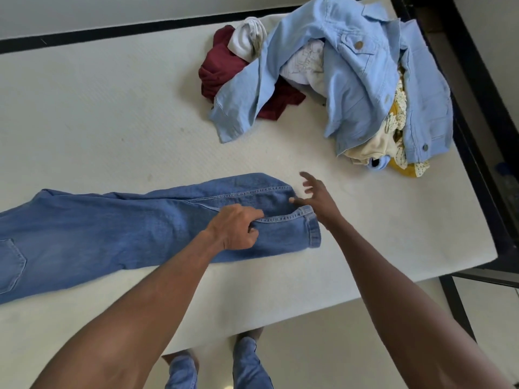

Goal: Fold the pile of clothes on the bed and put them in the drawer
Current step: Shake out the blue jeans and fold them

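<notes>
No drawer or other container shows from my head view; the clothes all lie straight on the white mattress (112, 122). The blue jeans (112, 228) lie flat along the near edge of the bed, long axis running left to right, the hemmed leg end pointing right and the wider part with a back pocket running off the left border.

My left hand (236, 228) rests on the jeans near that right end, fingers curled and pinching a stitched seam edge. My right hand (314, 200) is just past the leg end with fingers spread and loose, gripping nothing; its thumb seems to touch the denim, though blur makes that uncertain.

Well apart, at the far right corner, sits the pile: a light blue denim jacket (351, 80) draped over a white garment (306, 66), a maroon garment (224, 68) at its left, yellow floral cloth (398, 113) at its right. A black bed frame (477, 94) borders the mattress.
</notes>
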The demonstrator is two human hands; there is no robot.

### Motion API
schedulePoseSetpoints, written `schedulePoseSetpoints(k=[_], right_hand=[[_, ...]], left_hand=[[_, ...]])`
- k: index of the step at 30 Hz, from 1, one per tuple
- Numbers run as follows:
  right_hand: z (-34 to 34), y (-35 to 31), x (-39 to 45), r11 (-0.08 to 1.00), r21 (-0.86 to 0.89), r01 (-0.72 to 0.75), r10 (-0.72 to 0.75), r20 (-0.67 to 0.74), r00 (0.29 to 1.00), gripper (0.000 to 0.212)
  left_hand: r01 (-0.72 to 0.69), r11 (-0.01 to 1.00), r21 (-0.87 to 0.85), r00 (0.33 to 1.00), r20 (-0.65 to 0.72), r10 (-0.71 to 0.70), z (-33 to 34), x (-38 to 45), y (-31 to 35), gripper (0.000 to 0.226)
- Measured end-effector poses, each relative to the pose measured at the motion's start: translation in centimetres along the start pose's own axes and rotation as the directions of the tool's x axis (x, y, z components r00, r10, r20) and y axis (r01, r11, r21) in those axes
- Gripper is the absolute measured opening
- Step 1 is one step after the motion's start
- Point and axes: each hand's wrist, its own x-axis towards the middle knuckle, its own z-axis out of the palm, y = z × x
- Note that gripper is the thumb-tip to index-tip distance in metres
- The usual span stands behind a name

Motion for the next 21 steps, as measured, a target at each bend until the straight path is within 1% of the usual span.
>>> schedulePoseSetpoints(k=[1, 2, 3, 4, 5, 6, 7, 8, 9, 10, 11, 12, 13, 14, 15, 16, 17, 18, 19, 20, 21], right_hand=[[0.2, -0.4, 0.7, 0.997, -0.057, 0.058, -0.056, 0.041, 0.998, 0.051], [0.4, -1.0, 1.2, 0.989, -0.115, 0.095, -0.089, 0.057, 0.994, 0.038], [0.3, -1.5, 1.7, 0.986, -0.140, 0.094, -0.087, 0.053, 0.995, 0.024], [0.3, -2.3, 1.7, 0.990, -0.126, 0.067, -0.062, 0.042, 0.997, 0.014], [0.1, -2.9, 1.5, 0.996, -0.079, 0.031, -0.028, 0.044, 0.999, 0.011], [-0.2, -3.7, 1.3, 1.000, 0.029, -0.009, 0.008, 0.054, 0.998, 0.013], [-0.5, -4.3, 1.3, 0.981, 0.187, -0.047, 0.035, 0.070, 0.997, 0.018], [-0.7, -4.8, 1.3, 0.948, 0.305, -0.085, 0.059, 0.096, 0.994, 0.024], [-1.0, -5.4, 1.6, 0.929, 0.345, -0.132, 0.098, 0.114, 0.989, 0.030], [-1.2, -5.8, 2.1, 0.951, 0.234, -0.202, 0.182, 0.104, 0.978, 0.035], [-1.6, -6.4, 2.5, 0.968, 0.041, -0.247, 0.245, 0.046, 0.968, 0.039], [-2.0, -6.8, 3.0, 0.956, -0.107, -0.275, 0.272, -0.042, 0.961, 0.041], [-2.5, -7.3, 3.6, 0.952, -0.107, -0.287, 0.279, -0.077, 0.957, 0.039], [-3.1, -7.6, 4.2, 0.963, 0.038, -0.267, 0.269, -0.072, 0.960, 0.030], [-3.7, -7.9, 4.6, 0.941, 0.230, -0.248, 0.268, -0.062, 0.961, 0.017], [-4.1, -8.1, 5.0, 0.917, 0.329, -0.227, 0.273, -0.102, 0.957, 0.008], [-4.4, -7.9, 5.1, 0.891, 0.398, -0.220, 0.285, -0.112, 0.952, 0.013], [-4.2, -7.2, 5.0, 0.915, 0.314, -0.255, 0.298, -0.099, 0.949, 0.019], [-3.9, -6.2, 4.6, 0.939, 0.179, -0.294, 0.309, -0.066, 0.949, 0.023], [-3.5, -4.6, 4.7, 0.952, 0.013, -0.305, 0.305, -0.063, 0.950, 0.026], [-3.2, -3.6, 4.3, 0.945, -0.031, -0.325, 0.324, -0.027, 0.946, 0.029]], left_hand=[[-0.040, 0.999, 0.016, 0.998, -0.043, 0.041, 0.2, -0.1, -0.1, 0.012], [-0.070, 0.997, 0.033, 0.994, -0.078, 0.072, 0.4, -0.2, -0.1, 0.017], [-0.093, 0.994, 0.050, 0.988, -0.118, 0.098, 0.5, -0.3, -0.1, 0.021], [-0.110, 0.992, 0.066, 0.979, -0.164, 0.120, 0.6, -0.7, 0.0, 0.024], [-0.119, 0.990, 0.081, 0.967, -0.217, 0.134, 0.8, -1.1, 0.2, 0.027], [-0.119, 0.988, 0.093, 0.951, -0.276, 0.141, 0.8, -1.4, 0.4, 0.030], [-0.117, 0.988, 0.100, 0.934, -0.328, 0.144, 0.7, -1.5, 0.4, 0.032], [-0.121, 0.987, 0.108, 0.919, -0.364, 0.152, 0.5, -1.5, 0.4, 0.034], [-0.131, 0.984, 0.120, 0.910, -0.379, 0.167, 0.2, -1.3, 0.4, 0.037], [-0.144, 0.981, 0.131, 0.909, -0.374, 0.183, 0.0, -1.1, 0.4, 0.040], [-0.160, 0.977, 0.141, 0.912, -0.357, 0.201, -0.3, -0.9, 0.4, 0.043], [-0.173, 0.973, 0.150, 0.916, -0.337, 0.215, -0.6, -0.6, 0.5, 0.046], [-0.179, 0.972, 0.153, 0.919, -0.326, 0.221, -0.7, -0.5, 0.5, 0.048], [-0.181, 0.971, 0.156, 0.920, -0.321, 0.223, -0.7, -0.4, 0.4, 0.048], [-0.174, 0.971, 0.162, 0.921, -0.322, 0.219, -0.7, -0.3, 0.3, 0.046], [-0.157, 0.973, 0.169, 0.923, -0.325, 0.205, -0.6, -0.2, 0.1, 0.043], [-0.134, 0.978, 0.157, 0.931, -0.318, 0.179, -0.6, -0.1, -0.2, 0.041], [-0.105, 0.987, 0.121, 0.944, -0.299, 0.137, -0.7, 0.1, -0.1, 0.041], [-0.057, 0.996, 0.061, 0.961, -0.268, 0.071, -0.6, 0.1, 0.1, 0.042], [0.023, 1.000, -0.007, 0.973, -0.229, -0.024, -0.6, 0.3, 0.4, 0.043], [0.129, 0.989, -0.068, 0.973, -0.182, -0.139, -0.6, 0.9, 0.8, 0.041]])
